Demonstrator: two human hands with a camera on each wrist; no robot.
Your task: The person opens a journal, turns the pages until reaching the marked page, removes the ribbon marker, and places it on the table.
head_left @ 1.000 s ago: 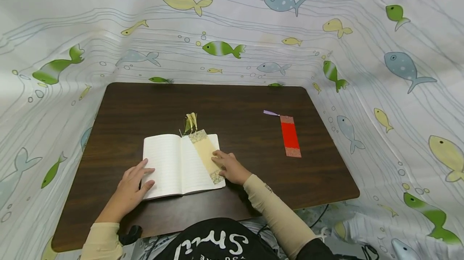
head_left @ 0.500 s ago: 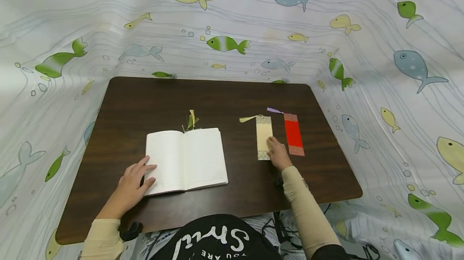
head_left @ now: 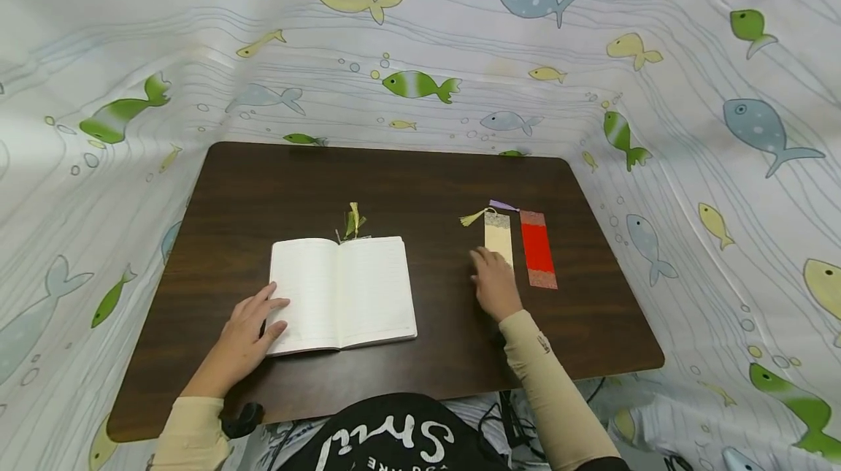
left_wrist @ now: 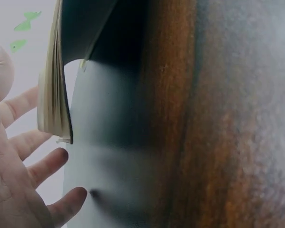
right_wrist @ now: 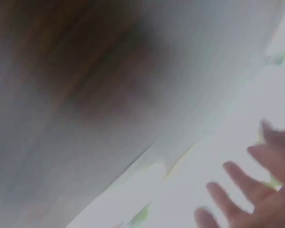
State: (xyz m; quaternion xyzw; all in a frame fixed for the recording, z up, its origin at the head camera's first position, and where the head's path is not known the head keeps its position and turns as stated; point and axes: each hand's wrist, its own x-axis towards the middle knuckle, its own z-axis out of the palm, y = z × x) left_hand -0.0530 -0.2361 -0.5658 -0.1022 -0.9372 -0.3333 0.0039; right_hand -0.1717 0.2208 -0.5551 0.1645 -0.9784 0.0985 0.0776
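Nearest is a person's black shirt [head_left: 394, 420] with white lettering, flanked by 2 beige sleeves [head_left: 558, 398]. The left hand [head_left: 243, 339] lies at the left edge of an open notebook [head_left: 374, 292], its fingers straight and spread apart, the tips over the margin of the left page. The notebook rests on the dark brown desk [head_left: 394, 190] with 2 pages facing up.

To its right, well apart, the right hand [head_left: 496, 287] covers the lower part of a cream bookmark [head_left: 498, 235]; its fingers are straight and apart, and whether they touch the bookmark cannot be told. The cream bookmark lies just beside a red bookmark [head_left: 538, 250], between it and the notebook.

Farther up, a gold-green tassel [head_left: 354, 223] pokes out past the notebook's top edge. A pale yellow tassel [head_left: 474, 217] and a purple tassel [head_left: 503, 204] point left from the far ends of the 2 bookmarks. Beyond the desk stretches a white sheet [head_left: 434, 47] printed with blue, green and yellow fish.
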